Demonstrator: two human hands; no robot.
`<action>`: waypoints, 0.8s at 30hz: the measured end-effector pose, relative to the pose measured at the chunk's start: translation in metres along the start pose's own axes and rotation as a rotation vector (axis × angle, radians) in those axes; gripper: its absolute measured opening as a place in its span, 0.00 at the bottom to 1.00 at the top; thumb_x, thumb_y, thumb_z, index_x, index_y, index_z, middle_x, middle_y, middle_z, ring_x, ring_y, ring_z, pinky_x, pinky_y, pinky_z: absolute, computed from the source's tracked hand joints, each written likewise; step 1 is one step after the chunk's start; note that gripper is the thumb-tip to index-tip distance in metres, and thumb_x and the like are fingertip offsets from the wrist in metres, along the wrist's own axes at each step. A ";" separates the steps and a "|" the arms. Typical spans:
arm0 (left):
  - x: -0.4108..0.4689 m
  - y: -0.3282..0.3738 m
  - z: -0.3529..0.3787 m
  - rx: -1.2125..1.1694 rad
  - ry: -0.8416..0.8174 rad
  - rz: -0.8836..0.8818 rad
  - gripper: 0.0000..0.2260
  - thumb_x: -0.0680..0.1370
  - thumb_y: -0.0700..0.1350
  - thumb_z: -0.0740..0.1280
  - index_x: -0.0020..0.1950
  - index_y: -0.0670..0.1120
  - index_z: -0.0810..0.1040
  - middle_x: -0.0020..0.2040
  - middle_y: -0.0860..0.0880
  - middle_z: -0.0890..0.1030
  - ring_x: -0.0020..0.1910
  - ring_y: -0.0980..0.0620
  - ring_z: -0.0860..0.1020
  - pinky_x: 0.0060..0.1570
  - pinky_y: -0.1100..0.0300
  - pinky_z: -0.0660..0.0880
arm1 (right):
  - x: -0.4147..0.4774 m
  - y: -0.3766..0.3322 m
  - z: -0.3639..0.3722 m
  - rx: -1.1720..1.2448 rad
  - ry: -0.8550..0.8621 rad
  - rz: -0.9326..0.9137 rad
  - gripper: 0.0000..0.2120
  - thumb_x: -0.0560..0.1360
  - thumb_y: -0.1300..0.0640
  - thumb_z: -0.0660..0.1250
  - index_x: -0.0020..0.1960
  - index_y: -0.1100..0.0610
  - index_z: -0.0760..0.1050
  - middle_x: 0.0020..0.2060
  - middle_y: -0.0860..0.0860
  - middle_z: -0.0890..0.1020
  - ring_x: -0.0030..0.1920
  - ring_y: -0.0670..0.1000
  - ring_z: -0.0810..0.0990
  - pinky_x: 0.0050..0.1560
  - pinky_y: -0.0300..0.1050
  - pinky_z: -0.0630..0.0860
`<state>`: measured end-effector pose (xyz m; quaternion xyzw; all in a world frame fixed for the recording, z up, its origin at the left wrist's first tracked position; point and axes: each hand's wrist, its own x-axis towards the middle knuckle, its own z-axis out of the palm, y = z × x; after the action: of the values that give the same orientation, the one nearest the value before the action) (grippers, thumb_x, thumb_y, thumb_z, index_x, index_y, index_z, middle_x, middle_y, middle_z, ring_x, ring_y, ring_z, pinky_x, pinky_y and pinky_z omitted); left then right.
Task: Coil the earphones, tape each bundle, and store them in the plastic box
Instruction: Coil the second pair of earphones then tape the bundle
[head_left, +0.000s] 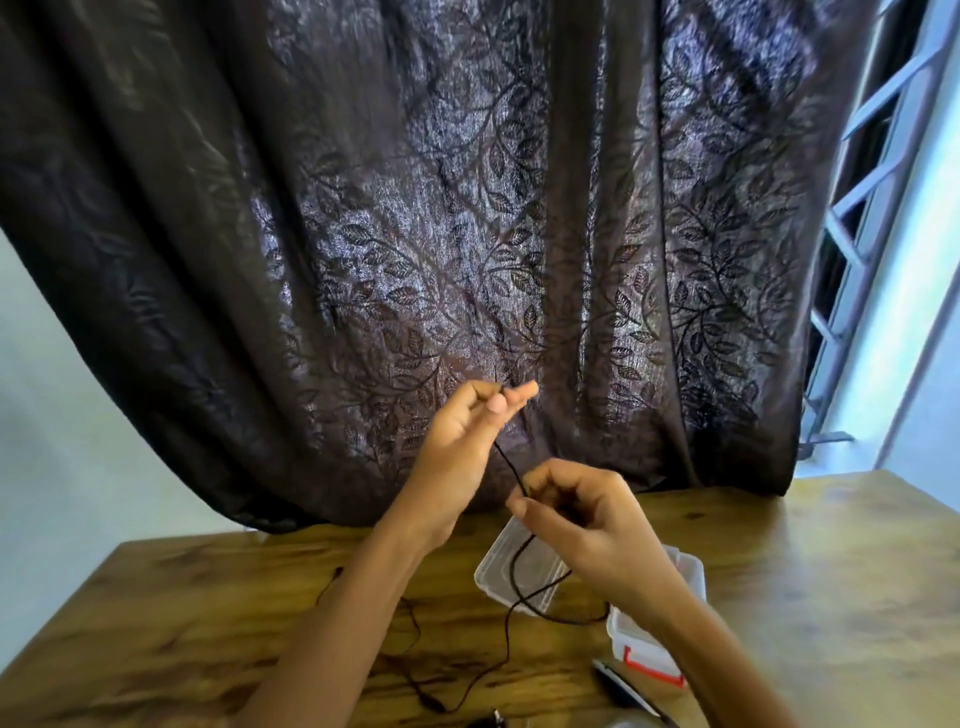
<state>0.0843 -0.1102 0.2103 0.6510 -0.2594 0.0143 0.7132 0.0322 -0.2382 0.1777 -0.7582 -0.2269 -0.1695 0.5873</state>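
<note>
My left hand (462, 441) is raised above the table and pinches one end of a thin black earphone cable (511, 587) between thumb and fingers. The cable runs down to my right hand (582, 514), whose curled fingers grip it lower down. From there it hangs in loops over a clear plastic lid (498, 566) and trails across the wooden table (208, 613) toward the front edge. The clear plastic box (649, 649) with a red latch sits under my right forearm, partly hidden.
A dark leaf-patterned curtain (467, 234) hangs right behind the table. A barred window (872, 208) is at the right. A dark pen-like object (623, 686) lies by the box, and small dark items sit at the bottom edge.
</note>
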 end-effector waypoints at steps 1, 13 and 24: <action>-0.002 -0.002 0.001 0.074 -0.027 -0.001 0.06 0.80 0.44 0.57 0.49 0.43 0.70 0.58 0.52 0.80 0.60 0.62 0.75 0.63 0.65 0.68 | 0.002 -0.003 -0.002 -0.013 0.011 -0.028 0.08 0.68 0.51 0.68 0.38 0.56 0.77 0.28 0.47 0.74 0.29 0.47 0.70 0.31 0.40 0.67; -0.025 0.015 -0.003 0.161 -0.199 -0.092 0.11 0.81 0.41 0.55 0.45 0.43 0.75 0.25 0.53 0.71 0.30 0.53 0.71 0.52 0.55 0.76 | 0.026 -0.014 -0.025 0.043 0.147 0.029 0.07 0.73 0.55 0.65 0.38 0.56 0.77 0.24 0.48 0.73 0.24 0.46 0.70 0.25 0.36 0.69; -0.015 0.042 -0.004 -0.575 -0.085 -0.175 0.11 0.72 0.44 0.59 0.47 0.40 0.76 0.27 0.50 0.75 0.22 0.58 0.71 0.22 0.68 0.71 | 0.035 -0.008 -0.009 -0.035 0.274 -0.023 0.14 0.73 0.44 0.61 0.42 0.52 0.79 0.28 0.67 0.72 0.30 0.52 0.67 0.30 0.47 0.62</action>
<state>0.0576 -0.0949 0.2427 0.4424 -0.2256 -0.1483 0.8552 0.0571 -0.2397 0.2051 -0.7352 -0.1504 -0.2823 0.5977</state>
